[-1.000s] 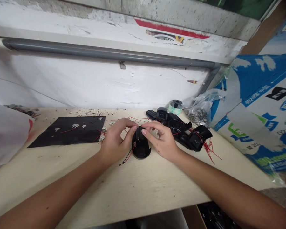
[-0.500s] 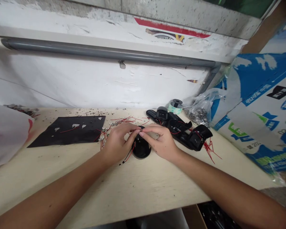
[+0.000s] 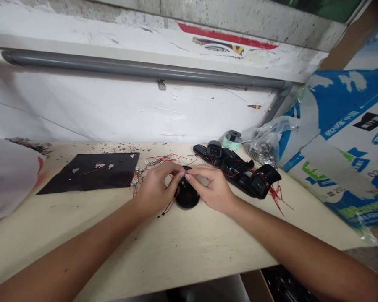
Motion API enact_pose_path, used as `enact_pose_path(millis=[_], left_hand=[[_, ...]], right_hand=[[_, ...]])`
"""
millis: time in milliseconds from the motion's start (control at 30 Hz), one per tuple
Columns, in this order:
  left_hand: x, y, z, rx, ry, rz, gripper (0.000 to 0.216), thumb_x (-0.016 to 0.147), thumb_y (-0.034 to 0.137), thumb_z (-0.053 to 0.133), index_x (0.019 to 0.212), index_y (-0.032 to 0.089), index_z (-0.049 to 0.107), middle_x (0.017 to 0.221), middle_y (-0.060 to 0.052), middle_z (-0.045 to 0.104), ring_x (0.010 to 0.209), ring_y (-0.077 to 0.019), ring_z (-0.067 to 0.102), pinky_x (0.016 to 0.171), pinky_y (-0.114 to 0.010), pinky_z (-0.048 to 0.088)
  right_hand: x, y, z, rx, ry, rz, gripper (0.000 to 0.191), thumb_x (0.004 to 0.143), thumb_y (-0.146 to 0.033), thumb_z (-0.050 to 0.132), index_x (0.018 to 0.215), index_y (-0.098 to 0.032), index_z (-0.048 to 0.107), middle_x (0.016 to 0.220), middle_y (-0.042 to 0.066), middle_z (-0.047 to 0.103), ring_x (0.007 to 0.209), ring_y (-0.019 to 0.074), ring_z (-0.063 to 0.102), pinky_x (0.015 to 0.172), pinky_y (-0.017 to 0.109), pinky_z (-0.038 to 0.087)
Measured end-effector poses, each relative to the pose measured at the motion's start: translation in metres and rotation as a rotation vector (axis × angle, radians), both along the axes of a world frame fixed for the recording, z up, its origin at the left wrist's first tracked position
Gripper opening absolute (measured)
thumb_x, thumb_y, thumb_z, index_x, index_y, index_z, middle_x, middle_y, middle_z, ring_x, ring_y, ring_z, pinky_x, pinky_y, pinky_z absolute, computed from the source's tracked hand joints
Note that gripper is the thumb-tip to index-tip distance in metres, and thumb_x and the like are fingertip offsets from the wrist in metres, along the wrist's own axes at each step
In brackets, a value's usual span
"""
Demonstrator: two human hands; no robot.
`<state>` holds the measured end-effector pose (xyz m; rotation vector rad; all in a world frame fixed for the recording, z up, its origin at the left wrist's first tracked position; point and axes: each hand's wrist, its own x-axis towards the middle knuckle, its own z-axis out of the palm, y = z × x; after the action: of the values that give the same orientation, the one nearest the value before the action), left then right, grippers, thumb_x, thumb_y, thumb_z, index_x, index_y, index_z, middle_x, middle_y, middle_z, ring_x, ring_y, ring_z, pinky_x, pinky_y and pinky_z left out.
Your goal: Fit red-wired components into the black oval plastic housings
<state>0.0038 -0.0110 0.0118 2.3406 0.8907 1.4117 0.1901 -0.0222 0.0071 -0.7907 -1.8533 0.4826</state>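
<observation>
From the head camera we see a small black shell (image 3: 186, 197) lying on the table (image 3: 189, 251), right in the middle, near the front of us. The left hand (image 3: 154, 191) and the right hand (image 3: 216, 191) meet over its far end. Both are closed in a pinch there, fingertips almost touching. If a tiny bit sits between them, it is too small to tell.

We think the hands are fitting something small into the shell's top end. Red and black wires (image 3: 171, 201) hang out on its left side. The next move would need a soft, steady pinch and a shell that does not slide.

The shell looks egg-shaped. Its long way seems to run from us to the wall, round end near us.

More shells (image 3: 239, 170) lie just to the right, and a black mat (image 3: 91, 172) to the left.
</observation>
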Motion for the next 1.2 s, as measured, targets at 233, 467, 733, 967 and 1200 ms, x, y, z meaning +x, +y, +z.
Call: enact_pose_path(millis=[233,467,733,967,1200], left_hand=[[0.000,-0.001,0.001,-0.044,0.033,0.002,0.014,0.096,0.020,0.056,0.092,0.016,0.069,0.084,-0.006,0.073,0.078,-0.0183,0.067,0.073,-0.031,0.051],[0.002,-0.003,0.005,-0.083,0.010,-0.043,0.019,0.097,0.020,0.054,0.086,0.017,0.069,0.079,-0.005,0.072,0.074,-0.0176,0.066,0.070,-0.030,0.050],[0.001,-0.003,0.005,0.006,0.046,-0.025,0.022,0.096,0.019,0.053,0.082,0.018,0.071,0.075,-0.005,0.071,0.069,-0.0175,0.065,0.066,-0.030,0.049],[0.002,-0.004,0.006,-0.014,0.028,-0.031,0.022,0.096,0.017,0.054,0.083,0.018,0.071,0.076,-0.004,0.072,0.069,-0.0168,0.065,0.067,-0.029,0.049],[0.003,-0.007,0.010,-0.019,0.041,-0.020,0.025,0.096,0.017,0.051,0.079,0.018,0.070,0.067,-0.003,0.067,0.062,-0.0159,0.061,0.060,-0.028,0.047]], right_hand=[[0.001,-0.001,0.001,0.039,-0.062,-0.029,0.014,0.093,-0.019,0.062,0.085,-0.019,0.074,0.081,0.005,0.072,0.074,0.0173,0.065,0.069,0.032,0.051],[-0.001,-0.002,0.001,0.037,-0.043,-0.050,0.016,0.093,-0.021,0.062,0.082,-0.020,0.074,0.079,0.004,0.071,0.071,0.0172,0.063,0.067,0.032,0.050],[0.000,-0.008,0.005,0.121,-0.167,-0.093,0.021,0.094,-0.017,0.057,0.078,-0.020,0.070,0.073,0.003,0.068,0.068,0.0171,0.060,0.068,0.034,0.047],[-0.001,-0.009,0.005,0.089,-0.132,-0.097,0.020,0.094,-0.018,0.057,0.079,-0.020,0.070,0.076,0.003,0.068,0.069,0.0172,0.060,0.066,0.033,0.046],[-0.003,-0.011,0.006,0.105,-0.156,-0.121,0.023,0.095,-0.019,0.055,0.077,-0.021,0.070,0.073,0.003,0.067,0.067,0.0173,0.059,0.066,0.034,0.045]])
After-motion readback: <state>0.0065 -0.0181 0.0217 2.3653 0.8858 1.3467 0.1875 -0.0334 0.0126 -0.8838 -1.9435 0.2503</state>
